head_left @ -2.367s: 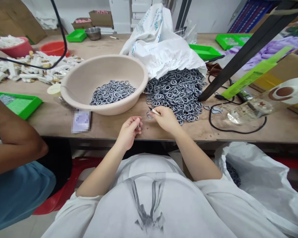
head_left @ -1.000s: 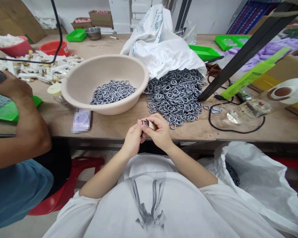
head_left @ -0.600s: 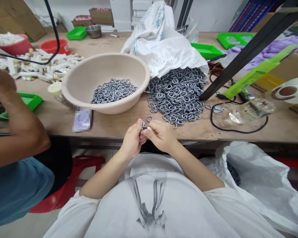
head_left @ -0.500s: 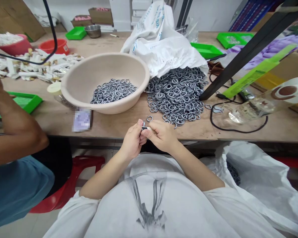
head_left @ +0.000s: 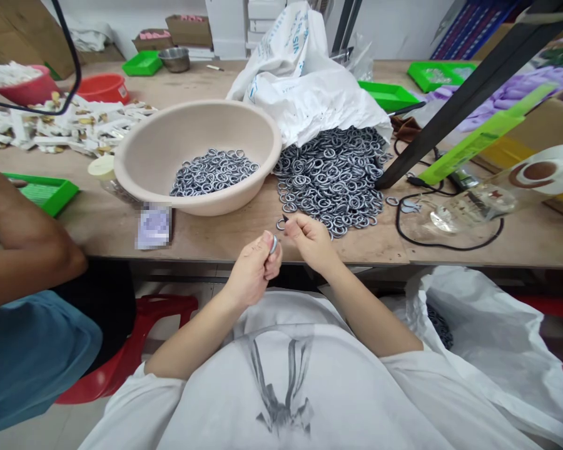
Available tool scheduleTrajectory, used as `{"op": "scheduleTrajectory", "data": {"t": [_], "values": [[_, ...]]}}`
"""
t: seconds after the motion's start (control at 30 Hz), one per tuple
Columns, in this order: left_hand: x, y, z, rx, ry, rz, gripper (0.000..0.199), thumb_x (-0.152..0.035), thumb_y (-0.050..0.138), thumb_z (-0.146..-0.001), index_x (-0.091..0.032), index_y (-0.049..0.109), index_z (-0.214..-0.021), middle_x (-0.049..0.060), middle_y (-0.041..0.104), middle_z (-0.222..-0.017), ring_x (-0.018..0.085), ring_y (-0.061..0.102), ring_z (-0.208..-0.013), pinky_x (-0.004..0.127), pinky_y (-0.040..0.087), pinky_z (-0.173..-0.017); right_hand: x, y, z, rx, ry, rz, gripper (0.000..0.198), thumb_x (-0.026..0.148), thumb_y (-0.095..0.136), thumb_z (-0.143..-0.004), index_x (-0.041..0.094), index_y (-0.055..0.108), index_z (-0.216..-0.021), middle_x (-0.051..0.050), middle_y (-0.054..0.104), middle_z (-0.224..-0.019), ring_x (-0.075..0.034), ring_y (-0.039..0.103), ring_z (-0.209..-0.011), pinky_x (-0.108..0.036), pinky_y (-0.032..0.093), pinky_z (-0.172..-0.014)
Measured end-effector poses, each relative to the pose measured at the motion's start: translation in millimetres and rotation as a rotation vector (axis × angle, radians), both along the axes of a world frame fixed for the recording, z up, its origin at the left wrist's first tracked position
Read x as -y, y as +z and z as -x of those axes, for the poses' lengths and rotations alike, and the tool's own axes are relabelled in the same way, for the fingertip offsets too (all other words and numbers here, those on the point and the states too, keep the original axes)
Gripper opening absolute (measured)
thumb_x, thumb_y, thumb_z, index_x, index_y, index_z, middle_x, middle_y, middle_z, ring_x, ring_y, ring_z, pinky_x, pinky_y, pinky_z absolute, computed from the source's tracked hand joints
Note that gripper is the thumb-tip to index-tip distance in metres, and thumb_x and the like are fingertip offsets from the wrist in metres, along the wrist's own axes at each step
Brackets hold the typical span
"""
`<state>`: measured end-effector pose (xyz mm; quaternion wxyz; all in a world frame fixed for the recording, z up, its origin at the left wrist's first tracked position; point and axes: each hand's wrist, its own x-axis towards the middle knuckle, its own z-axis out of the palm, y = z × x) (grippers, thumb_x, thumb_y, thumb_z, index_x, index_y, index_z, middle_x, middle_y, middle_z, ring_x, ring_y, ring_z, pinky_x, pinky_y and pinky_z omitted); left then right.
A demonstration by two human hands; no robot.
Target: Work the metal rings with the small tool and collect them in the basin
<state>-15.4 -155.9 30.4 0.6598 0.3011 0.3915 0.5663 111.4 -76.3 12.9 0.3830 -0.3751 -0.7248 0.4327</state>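
My left hand (head_left: 254, 267) is closed in front of the table edge, pinching a grey ring (head_left: 274, 244) between thumb and fingers. To its right, my right hand (head_left: 311, 242) is closed on a small dark pointed tool (head_left: 285, 219); most of it is hidden in the fingers. The hands are apart, with a narrow gap between them. One loose ring (head_left: 280, 224) lies on the table just beyond the right hand. Past it spreads a heap of grey rings (head_left: 333, 178), spilling from a white sack (head_left: 319, 103). A beige basin (head_left: 197, 206) left of the heap contains many similar rings.
A black post (head_left: 450, 119) slants up right of the heap. Near it are a black cable (head_left: 445, 245) and a clear bottle (head_left: 488, 203). Another person's arm (head_left: 28, 244) is at the left, beside a green tray (head_left: 51, 194). An open white sack (head_left: 492, 337) stands low at right.
My hands have come apart. The right hand has moved up and away to the right with the dark tool, while the left stays nearly in place, its ring now more visible.
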Motion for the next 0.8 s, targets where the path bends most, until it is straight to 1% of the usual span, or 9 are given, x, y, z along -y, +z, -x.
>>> {"op": "scheduleTrajectory", "data": {"t": [0.07,0.13,0.23,0.33,0.43,0.5,0.57,0.7,0.8], "values": [[-2.6,-5.2,1.3,-0.028,0.058,0.009,0.057,-0.067,0.070,-0.075,-0.018,0.042,-0.062,-0.007,0.033,-0.051,0.004,0.024,-0.043,0.017,0.019,-0.040,3.9,2.6,2.7,-0.112,0.110,0.035,0.053,0.073,0.056,-0.083,0.021,0.060,-0.091,0.000,0.059,-0.080,-0.015,0.052,-0.073,-0.027,0.041,-0.069],[-4.3,-10.7,4.2,-0.041,0.054,0.018,0.057,-0.066,0.072,-0.074,-0.018,0.043,-0.063,-0.007,0.035,-0.051,0.003,0.025,-0.043,0.017,0.018,-0.040,3.3,4.9,5.3,-0.100,0.171,0.062,0.049,0.068,0.059,-0.084,0.020,0.061,-0.093,0.000,0.060,-0.080,-0.015,0.053,-0.073,-0.027,0.043,-0.069],[-4.1,-15.7,13.6,-0.069,0.017,0.019,0.054,-0.062,0.072,-0.075,-0.017,0.046,-0.062,-0.007,0.038,-0.052,0.003,0.027,-0.043,0.018,0.019,-0.041,-9.3,3.7,6.2,0.227,0.040,-0.039,0.036,0.052,0.058,-0.092,0.019,0.064,-0.080,-0.002,0.059,-0.075,-0.016,0.054,-0.071,-0.028,0.039,-0.066],[-5.3,-18.3,28.3,-0.158,0.067,0.029,0.048,-0.060,0.071,-0.077,-0.015,0.058,-0.066,-0.003,0.047,-0.052,0.004,0.029,-0.042,0.021,0.019,-0.041,-22.6,-1.2,4.7,0.702,-0.113,-0.221,0.020,0.038,0.064,-0.090,0.020,0.072,-0.086,-0.007,0.065,-0.095,-0.019,0.059,-0.076,-0.030,0.036,-0.065],[-10.9,-21.1,41.7,-0.265,0.141,0.031,0.042,-0.053,0.074,-0.076,-0.013,0.069,-0.088,0.001,0.062,-0.061,0.005,0.032,-0.042,0.022,0.017,-0.040,-26.7,-5.3,3.9,0.868,-0.137,-0.280,0.020,0.034,0.059,-0.092,0.021,0.074,-0.092,-0.010,0.066,-0.106,-0.021,0.062,-0.079,-0.032,0.035,-0.063],[-15.4,-22.9,45.6,-0.287,0.180,0.047,0.042,-0.046,0.077,-0.072,-0.014,0.069,-0.099,0.003,0.069,-0.071,0.005,0.037,-0.044,0.022,0.019,-0.040,-26.0,-5.8,3.8,0.776,-0.139,-0.260,0.021,0.033,0.058,-0.093,0.020,0.073,-0.088,-0.009,0.066,-0.102,-0.021,0.061,-0.080,-0.031,0.036,-0.064],[-18.9,-24.2,44.1,-0.274,0.193,0.077,0.042,-0.043,0.078,-0.070,-0.016,0.067,-0.100,0.003,0.070,-0.076,0.005,0.038,-0.045,0.020,0.019,-0.040,-24.0,-4.5,4.0,0.554,-0.095,-0.141,0.022,0.035,0.058,-0.092,0.019,0.069,-0.081,-0.005,0.063,-0.085,-0.018,0.057,-0.074,-0.029,0.036,-0.063],[-21.0,-26.2,28.9,-0.266,0.155,0.034,0.043,-0.054,0.076,-0.072,-0.018,0.063,-0.089,-0.004,0.056,-0.066,0.004,0.031,-0.045,0.019,0.016,-0.039,-13.6,-0.2,6.4,0.066,0.087,0.263,0.035,0.051,0.053,-0.092,0.020,0.055,-0.075,0.005,0.045,-0.059,-0.011,0.041,-0.051,-0.026,0.031,-0.052],[-20.1,-26.0,17.5,-0.274,0.165,-0.059,0.045,-0.059,0.075,-0.074,-0.018,0.059,-0.080,-0.005,0.046,-0.061,0.005,0.030,-0.048,0.019,0.016,-0.040,-0.3,2.2,10.7,-0.098,0.099,0.330,0.040,0.059,0.057,-0.087,0.021,0.052,-0.076,0.005,0.047,-0.064,-0.010,0.041,-0.053,-0.025,0.034,-0.052]]}}
